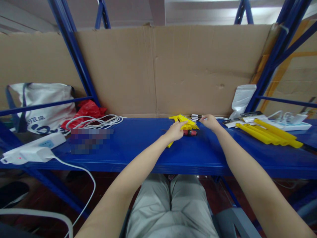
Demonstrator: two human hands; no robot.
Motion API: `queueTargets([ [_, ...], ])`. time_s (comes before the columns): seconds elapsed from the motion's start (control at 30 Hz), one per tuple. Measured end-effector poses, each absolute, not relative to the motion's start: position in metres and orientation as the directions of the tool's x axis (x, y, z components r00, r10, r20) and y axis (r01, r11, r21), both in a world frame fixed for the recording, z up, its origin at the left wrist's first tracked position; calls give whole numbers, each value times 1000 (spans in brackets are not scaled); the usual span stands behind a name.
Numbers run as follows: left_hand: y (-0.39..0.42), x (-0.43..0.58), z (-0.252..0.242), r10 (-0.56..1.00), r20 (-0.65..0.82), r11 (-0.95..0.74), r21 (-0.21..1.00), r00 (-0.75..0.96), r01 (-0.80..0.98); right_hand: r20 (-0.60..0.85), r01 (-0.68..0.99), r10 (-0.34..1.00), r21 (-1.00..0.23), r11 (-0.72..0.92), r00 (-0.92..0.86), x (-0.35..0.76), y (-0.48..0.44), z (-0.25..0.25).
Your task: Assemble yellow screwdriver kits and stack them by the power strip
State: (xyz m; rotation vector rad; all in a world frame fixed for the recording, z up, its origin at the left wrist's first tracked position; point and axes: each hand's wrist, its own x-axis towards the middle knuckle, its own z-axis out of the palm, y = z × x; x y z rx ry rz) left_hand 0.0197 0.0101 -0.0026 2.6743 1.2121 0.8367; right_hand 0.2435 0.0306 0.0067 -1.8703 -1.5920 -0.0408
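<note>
Near the back middle of the blue shelf, my left hand (175,131) is closed on a yellow plastic piece (184,121). A screwdriver with a red and black handle (190,132) lies just in front of that piece, its thin shaft pointing left behind my fingers. My right hand (210,122) is at the back edge, fingers pinched at the right end of several black and white pens or markers (195,117). Whether it grips one of them is too small to tell.
Several yellow tubes (269,134) and a white power strip (292,125) lie on the right. At left are another power strip (37,150), coiled white cable (106,121), a red bag (90,110) and a white cloth bag (47,105). Cardboard (123,72) stands behind.
</note>
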Motion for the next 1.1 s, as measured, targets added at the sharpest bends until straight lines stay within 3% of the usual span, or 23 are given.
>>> queueTargets([
  [0.13, 7, 20, -2, 721, 441, -671, 252, 535, 697, 414, 687, 878, -712, 146, 242, 217, 19, 21],
  [0.27, 3, 20, -2, 725, 421, -667, 233, 545, 708, 388, 538, 906, -807, 245, 169, 200, 11, 25],
  [0.53, -6, 20, 1, 726, 400, -667, 212, 559, 715, 373, 590, 921, -772, 238, 116, 188, 8, 23],
  [0.83, -6, 19, 3, 746, 381, -644, 205, 546, 737, 476, 780, 879, -558, 285, 19, 188, 7, 25],
  [0.93, -5, 19, 2, 744, 388, -644, 200, 544, 738, 485, 741, 875, -594, 315, 17, 189, 8, 23],
  [1.1, -3, 19, 0, 736, 408, -652, 212, 541, 728, 397, 579, 916, -760, 296, 52, 189, 9, 19],
])
